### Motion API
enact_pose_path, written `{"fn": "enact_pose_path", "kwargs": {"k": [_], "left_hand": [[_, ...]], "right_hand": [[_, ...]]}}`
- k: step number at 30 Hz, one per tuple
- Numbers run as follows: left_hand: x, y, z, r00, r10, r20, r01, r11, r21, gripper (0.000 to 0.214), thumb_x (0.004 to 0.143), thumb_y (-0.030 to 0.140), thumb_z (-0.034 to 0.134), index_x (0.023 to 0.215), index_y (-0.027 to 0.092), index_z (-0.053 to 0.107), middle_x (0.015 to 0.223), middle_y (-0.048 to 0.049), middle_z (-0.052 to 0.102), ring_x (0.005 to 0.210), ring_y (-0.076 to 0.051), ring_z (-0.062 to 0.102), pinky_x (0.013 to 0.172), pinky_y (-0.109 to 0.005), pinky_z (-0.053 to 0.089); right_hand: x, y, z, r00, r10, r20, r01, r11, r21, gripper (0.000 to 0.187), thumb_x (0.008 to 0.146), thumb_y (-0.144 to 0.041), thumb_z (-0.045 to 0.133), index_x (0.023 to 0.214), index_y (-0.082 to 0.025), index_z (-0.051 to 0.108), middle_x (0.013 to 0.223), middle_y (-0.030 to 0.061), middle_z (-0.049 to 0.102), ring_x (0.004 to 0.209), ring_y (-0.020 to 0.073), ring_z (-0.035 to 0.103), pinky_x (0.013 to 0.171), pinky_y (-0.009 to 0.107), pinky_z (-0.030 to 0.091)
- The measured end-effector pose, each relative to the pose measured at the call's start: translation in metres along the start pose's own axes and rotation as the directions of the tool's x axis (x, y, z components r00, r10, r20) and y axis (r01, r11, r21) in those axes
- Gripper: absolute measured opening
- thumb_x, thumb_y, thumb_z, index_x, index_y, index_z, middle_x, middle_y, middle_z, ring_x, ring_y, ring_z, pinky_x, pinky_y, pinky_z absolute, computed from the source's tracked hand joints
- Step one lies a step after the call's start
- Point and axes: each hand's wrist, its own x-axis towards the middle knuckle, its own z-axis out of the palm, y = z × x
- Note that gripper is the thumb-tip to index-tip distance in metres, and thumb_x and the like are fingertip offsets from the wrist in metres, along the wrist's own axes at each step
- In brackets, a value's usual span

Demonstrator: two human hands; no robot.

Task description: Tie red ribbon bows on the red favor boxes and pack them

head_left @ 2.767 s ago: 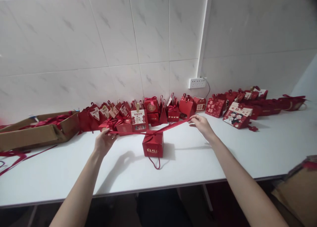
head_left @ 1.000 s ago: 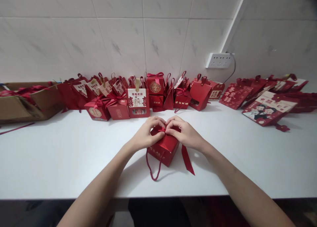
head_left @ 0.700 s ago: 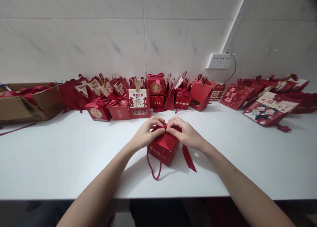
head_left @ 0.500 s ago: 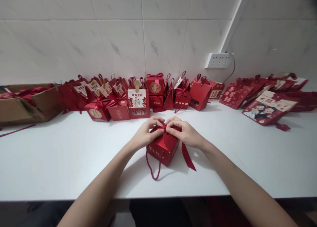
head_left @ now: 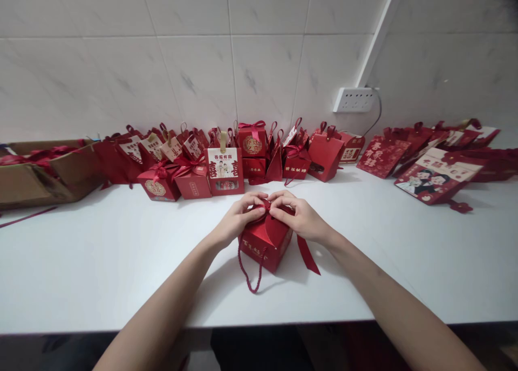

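Observation:
A small red gift box (head_left: 265, 244) stands on the white table (head_left: 101, 263), slightly turned, with a red cord handle (head_left: 247, 274) hanging at its front. A red ribbon (head_left: 306, 254) is wrapped over its top, one tail trailing down to the right. My left hand (head_left: 238, 218) and my right hand (head_left: 299, 216) meet on top of the box, fingers pinched on the ribbon at the knot. The knot itself is mostly hidden by my fingers.
A row of red gift boxes and bags (head_left: 226, 163) lines the tiled wall. A cardboard box with ribbons (head_left: 44, 169) sits at the far left. Flat red bags (head_left: 439, 174) lie at the right. A white socket strip (head_left: 355, 99) hangs on the wall.
Earlier my hands held the ribbon stretched wide apart; they have come together on top of the box. In the last second they only shift slightly at the knot.

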Motion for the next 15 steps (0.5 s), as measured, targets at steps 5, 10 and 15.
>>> {"fn": "enact_pose_path", "kwargs": {"k": [5, 10, 15], "left_hand": [[0.000, 0.005, -0.005, 0.998, 0.005, 0.064, -0.011, 0.996, 0.087, 0.018, 0.073, 0.036, 0.064, 0.072, 0.017, 0.062, 0.123, -0.0067, 0.050, 0.113, -0.024, 0.051, 0.095, -0.036, 0.040], [-0.004, 0.014, -0.009, 0.988, 0.001, 0.152, -0.049, 0.948, 0.313, 0.014, 0.072, 0.031, 0.066, 0.076, 0.018, 0.065, 0.128, -0.0083, 0.046, 0.114, -0.025, 0.049, 0.098, -0.040, 0.038], [-0.002, 0.011, -0.008, 0.995, 0.068, 0.076, -0.086, 0.959, 0.270, 0.012, 0.072, 0.028, 0.063, 0.071, 0.017, 0.061, 0.115, -0.0087, 0.053, 0.105, -0.023, 0.053, 0.092, -0.037, 0.040]], "right_hand": [[-0.001, 0.003, 0.003, 0.999, -0.016, -0.046, 0.015, 0.999, -0.031, 0.012, 0.082, -0.029, 0.055, 0.076, -0.020, 0.059, 0.109, 0.0066, 0.053, 0.108, 0.0189, 0.052, 0.100, 0.038, 0.037], [-0.002, 0.002, 0.002, 0.999, -0.040, -0.006, 0.039, 0.995, -0.093, 0.008, 0.081, -0.023, 0.055, 0.080, -0.020, 0.062, 0.110, 0.0069, 0.051, 0.108, 0.0195, 0.052, 0.098, 0.038, 0.039], [-0.002, -0.001, -0.001, 0.997, -0.046, 0.062, 0.046, 0.999, 0.000, 0.009, 0.081, -0.024, 0.054, 0.075, -0.019, 0.059, 0.109, 0.0075, 0.050, 0.107, 0.0196, 0.052, 0.098, 0.039, 0.039]]}}
